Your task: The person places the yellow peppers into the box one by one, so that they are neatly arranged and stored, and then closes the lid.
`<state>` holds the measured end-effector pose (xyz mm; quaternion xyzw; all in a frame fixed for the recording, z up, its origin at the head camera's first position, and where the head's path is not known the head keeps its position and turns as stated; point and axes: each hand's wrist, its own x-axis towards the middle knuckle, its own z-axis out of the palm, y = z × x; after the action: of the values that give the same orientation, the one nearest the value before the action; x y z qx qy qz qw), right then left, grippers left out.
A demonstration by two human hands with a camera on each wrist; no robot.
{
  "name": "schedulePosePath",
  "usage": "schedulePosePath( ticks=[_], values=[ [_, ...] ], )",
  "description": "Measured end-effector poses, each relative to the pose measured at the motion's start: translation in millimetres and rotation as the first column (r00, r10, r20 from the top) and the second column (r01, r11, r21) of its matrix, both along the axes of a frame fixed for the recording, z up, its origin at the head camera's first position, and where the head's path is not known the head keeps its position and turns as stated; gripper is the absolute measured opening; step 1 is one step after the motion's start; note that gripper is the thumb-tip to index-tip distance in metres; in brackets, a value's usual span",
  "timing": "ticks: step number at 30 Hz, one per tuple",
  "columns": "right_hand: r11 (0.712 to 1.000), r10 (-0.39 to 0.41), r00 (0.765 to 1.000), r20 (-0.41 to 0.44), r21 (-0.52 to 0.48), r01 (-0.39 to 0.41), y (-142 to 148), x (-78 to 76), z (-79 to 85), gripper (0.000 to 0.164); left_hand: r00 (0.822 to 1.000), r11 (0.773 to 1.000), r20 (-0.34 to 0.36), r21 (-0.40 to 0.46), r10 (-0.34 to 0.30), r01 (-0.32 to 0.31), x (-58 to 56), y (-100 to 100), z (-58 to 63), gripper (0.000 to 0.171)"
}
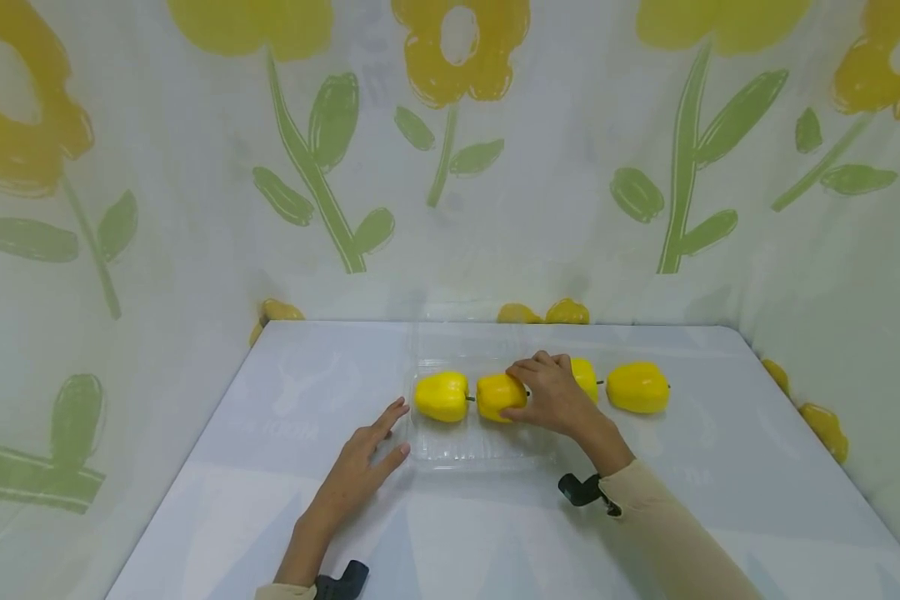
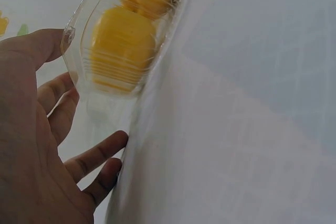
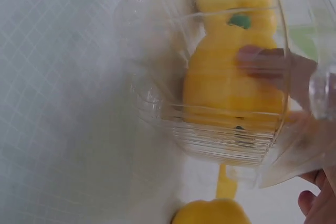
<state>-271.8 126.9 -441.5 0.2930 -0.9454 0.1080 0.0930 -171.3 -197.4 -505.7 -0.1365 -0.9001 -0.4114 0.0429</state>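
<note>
A clear plastic container (image 1: 457, 452) lies on the table with two yellow bell peppers in it. The left one (image 1: 441, 397) sits by the container's left wall, its stem pointing right. My right hand (image 1: 553, 398) grips the other pepper (image 1: 497, 395), thumb on the near side and fingers over the top. Through the plastic, the right wrist view shows the held pepper (image 3: 231, 87) end to end with its neighbour. My left hand (image 1: 356, 467) is at the container's left edge, fingers spread and fairly straight. In the left wrist view its thumb and fingertips meet the plastic rim (image 2: 68, 38).
Two more yellow bell peppers are on the table right of the container: one (image 1: 585, 379) partly behind my right hand, another (image 1: 637, 387) farther right. A flower-printed curtain (image 1: 540, 183) surrounds the white table (image 1: 330, 358) at the back and sides.
</note>
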Motion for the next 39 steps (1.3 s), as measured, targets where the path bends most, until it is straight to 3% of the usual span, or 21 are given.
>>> schedulePosePath(
  ticks=[5, 16, 25, 39],
  values=[
    [1.000, -0.014, 1.000, 0.023, -0.014, 0.014, 2, 3.7, -4.0, 0.071, 1.000, 1.000, 0.015, -0.012, 0.012, -0.012, 0.5, 1, -1.4, 0.062],
    [0.995, 0.017, 0.999, 0.050, -0.096, -0.012, 7, 9.6, -12.6, 0.078, 1.000, 1.000, -0.023, -0.007, -0.009, 0.009, 1.6, 2, -2.0, 0.061],
    [0.981, 0.027, 0.999, -0.047, -0.193, -0.035, 23, 16.1, 1.2, 0.073, 1.000, 1.000, -0.030, -0.031, -0.006, 0.005, -0.8, 0, -2.2, 0.061],
    [0.979, -0.069, 0.992, -0.108, -0.198, 0.047, 73, 21.1, 8.2, 0.067, 0.999, 0.999, -0.042, -0.032, -0.015, 0.013, 0.5, 1, -1.3, 0.061]
  ],
)
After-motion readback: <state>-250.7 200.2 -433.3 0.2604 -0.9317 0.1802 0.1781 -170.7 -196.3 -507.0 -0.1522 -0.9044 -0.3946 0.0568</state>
